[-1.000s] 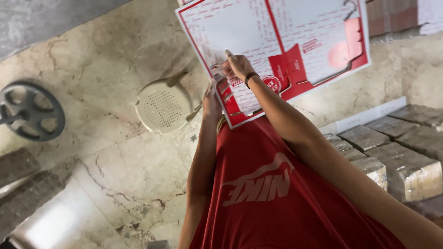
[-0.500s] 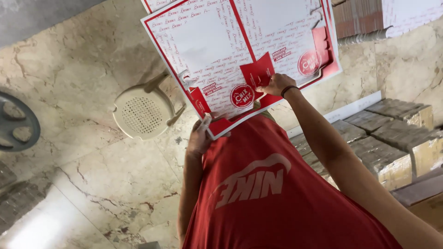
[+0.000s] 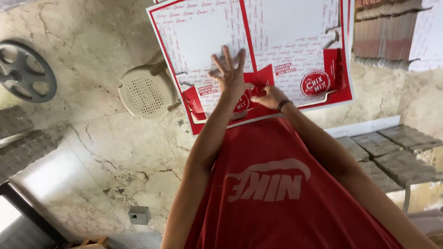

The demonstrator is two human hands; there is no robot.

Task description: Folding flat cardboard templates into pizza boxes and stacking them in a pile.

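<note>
A: Up top, far side, what's there?
B: Flat red-and-white carton sheets (image 3: 258, 50). Left hand (image 3: 229, 76) fingers splayed flat on them; right hand (image 3: 270, 97) curled, pinching the near edge.

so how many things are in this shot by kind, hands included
hands: 2, the left hand spread flat on the sheet, the right hand at its lower edge
flat red and white printed carton sheets: at least 1, more edges show behind, count unclear
beige plastic chair: 1
grey round wheel-like part: 1
small grey box on the floor: 1
total: 6
</note>
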